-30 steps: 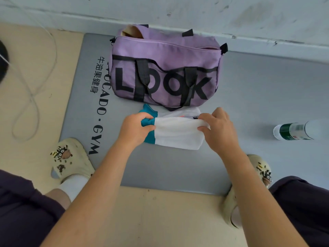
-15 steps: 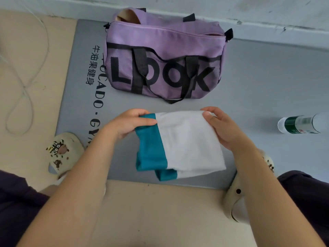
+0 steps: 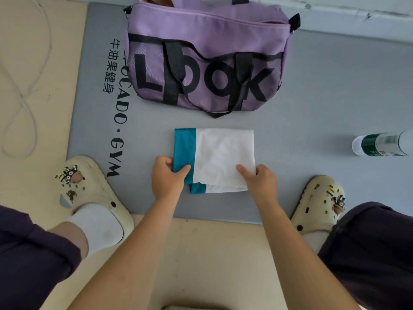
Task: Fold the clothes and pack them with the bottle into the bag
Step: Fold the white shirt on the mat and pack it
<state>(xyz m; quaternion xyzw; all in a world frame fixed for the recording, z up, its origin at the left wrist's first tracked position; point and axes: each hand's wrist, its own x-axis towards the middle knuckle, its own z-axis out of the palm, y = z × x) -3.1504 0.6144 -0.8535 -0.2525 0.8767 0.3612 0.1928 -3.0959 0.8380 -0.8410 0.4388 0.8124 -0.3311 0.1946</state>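
A folded white and teal garment (image 3: 221,153) lies flat on the grey gym mat (image 3: 324,90), in front of the purple duffel bag (image 3: 207,59) printed with black letters. My left hand (image 3: 166,179) pinches the garment's near teal corner between thumb and fingers. At the near white corner my right hand (image 3: 260,181) pinches the cloth the same way. A clear bottle (image 3: 382,143) with a green label and white cap lies on its side on the mat at the far right. The bag's top opening is partly cut off by the frame edge.
My two feet in cream clogs (image 3: 89,186) (image 3: 321,202) stand at the mat's near edge, either side of the garment. A thin cable (image 3: 24,90) loops over the beige floor at the left. A pale wall base (image 3: 357,16) runs behind the bag.
Both hands drew the garment's far edge toward me, folding it over, and it now lies flat as a smaller rectangle. The hands have moved to its near corners.
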